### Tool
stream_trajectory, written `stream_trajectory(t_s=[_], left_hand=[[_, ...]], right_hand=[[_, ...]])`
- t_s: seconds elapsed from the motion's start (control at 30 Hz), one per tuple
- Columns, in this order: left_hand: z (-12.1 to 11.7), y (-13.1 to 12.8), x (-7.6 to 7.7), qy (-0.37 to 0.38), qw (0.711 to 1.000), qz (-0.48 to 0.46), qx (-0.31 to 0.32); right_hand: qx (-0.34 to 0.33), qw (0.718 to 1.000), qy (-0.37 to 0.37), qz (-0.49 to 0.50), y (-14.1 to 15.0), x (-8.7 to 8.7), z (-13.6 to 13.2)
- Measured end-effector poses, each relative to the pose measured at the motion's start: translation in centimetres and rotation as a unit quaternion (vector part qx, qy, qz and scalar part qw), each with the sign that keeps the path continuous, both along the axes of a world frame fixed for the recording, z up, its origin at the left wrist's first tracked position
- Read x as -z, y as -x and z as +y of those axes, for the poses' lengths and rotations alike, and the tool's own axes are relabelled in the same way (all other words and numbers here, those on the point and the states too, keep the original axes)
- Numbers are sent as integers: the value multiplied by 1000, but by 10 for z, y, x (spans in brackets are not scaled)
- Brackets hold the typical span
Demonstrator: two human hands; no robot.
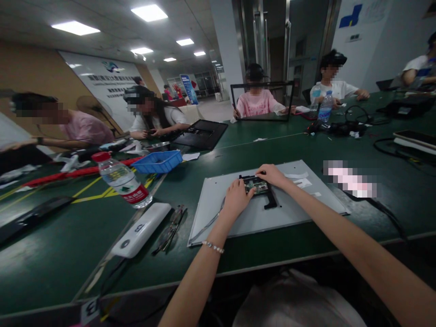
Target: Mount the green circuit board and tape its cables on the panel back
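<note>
We have a green board (pixel 256 186) in a black frame (pixel 271 200) on a gray panel (pixel 289 214). Our left grip (pixel 236 196) holds the frame's left side. Our right grip (pixel 271 175) touches its top, but we can't tell if it pinches.

Red-capped bottle (pixel 123 182), blue tray (pixel 159 167), white device (pixel 145 229), eyeglasses (pixel 170 228)

White device (pixel 145 227): dark marking, 3 discernible, remainder unclear | white tag (pixel 89 311), lower left: 3, turned sideways | red-labelled bottle (pixel 122 181): white Chinese characters, blurred | blue-labelled bottle (pixel 326 109): pale lettering, unreadable | wall sign (pixel 93 81): Chinese heading, smaller lines beneath, illegible | blue banner (pixel 189 89): white lettering, too small
</note>
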State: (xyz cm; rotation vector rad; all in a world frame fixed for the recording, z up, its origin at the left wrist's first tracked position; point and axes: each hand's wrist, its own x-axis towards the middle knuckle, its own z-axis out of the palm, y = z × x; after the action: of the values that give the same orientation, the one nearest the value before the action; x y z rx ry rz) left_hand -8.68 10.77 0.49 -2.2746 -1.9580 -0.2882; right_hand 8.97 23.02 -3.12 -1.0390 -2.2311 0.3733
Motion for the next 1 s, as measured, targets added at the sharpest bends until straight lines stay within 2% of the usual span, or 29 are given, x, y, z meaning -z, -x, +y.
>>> stream_trajectory(t_s=[0.3, 0.47, 0.67, 0.83, 1.0], left_hand=[[-2, 0, -3, 12, 1000, -6, -4], [-3, -1, -4, 17, 1000, -9, -8], [-3, -1, -3, 11, 1000, -12, -12], [-2, 0, -1, 10, 1000, -13, -14], [-4, -1, -3, 7, 1000, -16, -16]], right_hand=[[-15, 1000, 2, 11, -2, -1, 1], [-47, 999, -4, 13, -5, -2, 6], [-35, 999, -34, 10, -2, 1, 7], [-74, 997, -30, 18, -5, 1, 4], [-50, 998, -12, 32, -7, 0, 4]])
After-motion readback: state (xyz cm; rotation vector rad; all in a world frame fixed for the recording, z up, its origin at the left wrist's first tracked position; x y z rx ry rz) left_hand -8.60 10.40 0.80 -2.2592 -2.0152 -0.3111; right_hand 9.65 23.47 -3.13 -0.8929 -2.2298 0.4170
